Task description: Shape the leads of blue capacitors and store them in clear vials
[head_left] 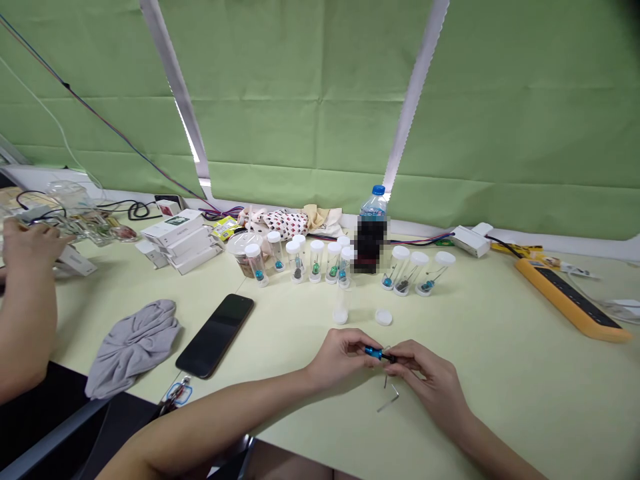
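My left hand pinches the blue end of a small blue-and-black cylindrical part. On its right, the fingers of my right hand close around the black end, and a thin wire-like piece shows by the fingertips. Just below the hands, a small L-shaped hex key lies on the table. Beyond them stands an uncapped clear tube, with a loose white cap beside it. Behind these, several clear tubes with white caps hold small blue, green or dark pieces.
A phone and a grey cloth lie to the left. Farther back are white boxes and a blue-capped bottle. An orange power strip sits at right. Another person's hand is at far left.
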`<state>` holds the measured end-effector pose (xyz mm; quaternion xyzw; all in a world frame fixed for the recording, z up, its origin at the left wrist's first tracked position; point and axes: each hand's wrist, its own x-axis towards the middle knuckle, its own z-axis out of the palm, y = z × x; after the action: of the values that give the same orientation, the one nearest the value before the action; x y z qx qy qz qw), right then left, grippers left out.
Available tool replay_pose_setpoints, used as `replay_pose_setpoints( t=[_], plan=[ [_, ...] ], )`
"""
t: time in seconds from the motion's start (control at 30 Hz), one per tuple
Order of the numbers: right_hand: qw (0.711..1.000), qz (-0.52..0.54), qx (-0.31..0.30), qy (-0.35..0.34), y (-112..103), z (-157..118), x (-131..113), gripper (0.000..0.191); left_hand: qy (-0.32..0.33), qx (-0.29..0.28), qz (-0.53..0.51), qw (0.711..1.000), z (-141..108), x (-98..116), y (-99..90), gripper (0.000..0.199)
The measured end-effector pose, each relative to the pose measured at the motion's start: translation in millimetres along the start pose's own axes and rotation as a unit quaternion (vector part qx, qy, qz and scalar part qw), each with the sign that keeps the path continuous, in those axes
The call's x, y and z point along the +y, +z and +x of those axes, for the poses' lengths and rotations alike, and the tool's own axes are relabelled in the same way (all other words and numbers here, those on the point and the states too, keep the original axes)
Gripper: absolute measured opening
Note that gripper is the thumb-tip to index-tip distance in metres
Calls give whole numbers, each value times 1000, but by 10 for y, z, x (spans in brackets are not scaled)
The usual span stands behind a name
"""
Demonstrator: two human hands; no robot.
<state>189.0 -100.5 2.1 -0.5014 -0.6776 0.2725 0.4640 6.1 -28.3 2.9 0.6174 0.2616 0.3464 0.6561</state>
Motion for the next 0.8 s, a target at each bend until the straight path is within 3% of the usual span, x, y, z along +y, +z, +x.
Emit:
replay_pose_setpoints(
  t=[0.4,0.8],
  plan=[
    [981,105,0,160,40,2,-16,22,83,-4,106,991,-31,15,-11,19],
    [975,137,-13,174,59,-15,-3,26,101,-12,114,988,-33,14,-9,20]
  ],
)
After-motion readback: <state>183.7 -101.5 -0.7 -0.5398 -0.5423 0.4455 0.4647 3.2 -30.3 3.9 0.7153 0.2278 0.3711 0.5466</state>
